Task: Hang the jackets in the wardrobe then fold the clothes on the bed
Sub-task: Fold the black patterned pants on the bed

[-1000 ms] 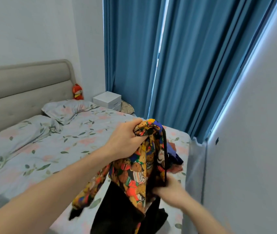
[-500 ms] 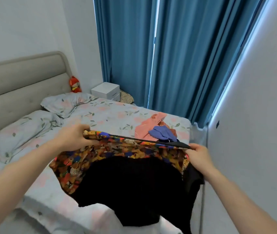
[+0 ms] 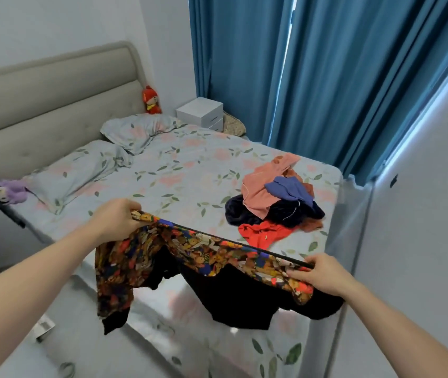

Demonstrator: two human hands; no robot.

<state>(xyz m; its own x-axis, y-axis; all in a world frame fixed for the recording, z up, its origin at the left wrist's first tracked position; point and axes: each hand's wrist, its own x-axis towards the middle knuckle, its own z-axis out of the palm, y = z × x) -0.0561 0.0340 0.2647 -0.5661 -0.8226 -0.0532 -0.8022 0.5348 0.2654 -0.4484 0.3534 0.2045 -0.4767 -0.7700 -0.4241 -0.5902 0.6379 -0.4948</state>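
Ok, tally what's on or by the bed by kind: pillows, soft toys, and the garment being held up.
Pillows: 2, near and far
Soft toys: 2, red and purple
Held garments: 1, patterned top, gripped by the left hand and right hand
Total: 5

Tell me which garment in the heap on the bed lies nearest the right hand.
The bright red garment, at the heap's near edge; the pink, blue and dark navy ones lie farther back from the right hand.
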